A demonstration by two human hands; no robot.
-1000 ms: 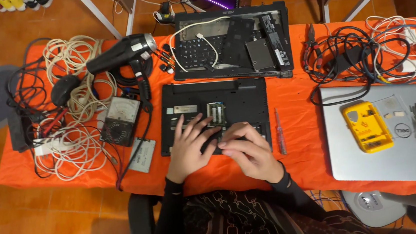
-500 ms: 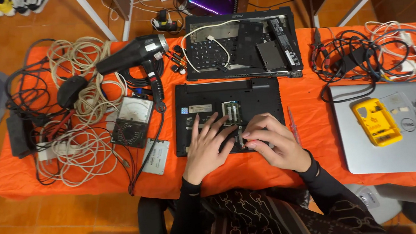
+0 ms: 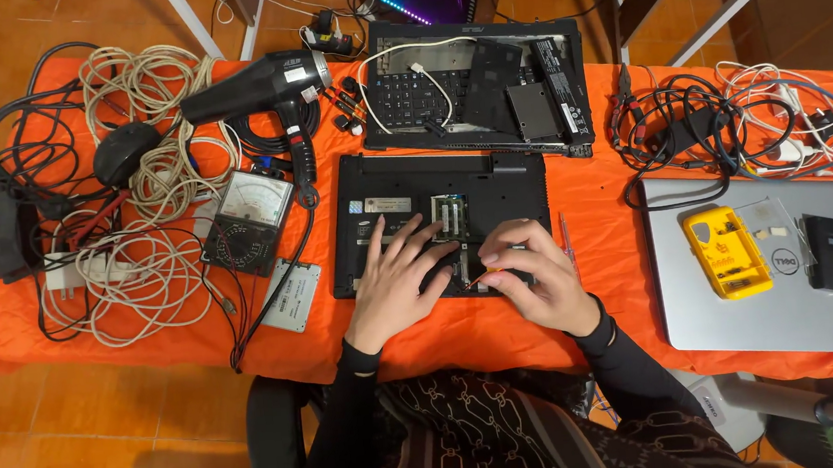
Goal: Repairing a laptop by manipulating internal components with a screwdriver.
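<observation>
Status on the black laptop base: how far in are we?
Done: the black upturned laptop base has its memory bay uncovered, green modules showing. In hand: the left hand lies flat on the base while the right hand pinches a small orange-tipped tool at its lower edge. Left: the base's outer shell remains on; the silver flat drive lies apart.

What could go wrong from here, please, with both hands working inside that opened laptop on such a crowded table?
1. Bare skin: the left hand lies flat on the open black laptop base beside its exposed memory slot, so static or pressure might harm parts.
2. The right hand pinches something small and orange, too small to identify; dropped, it could vanish against the orange tablecloth.
3. The heat gun cord trails past the laptop to the table edge and could snag.
</observation>
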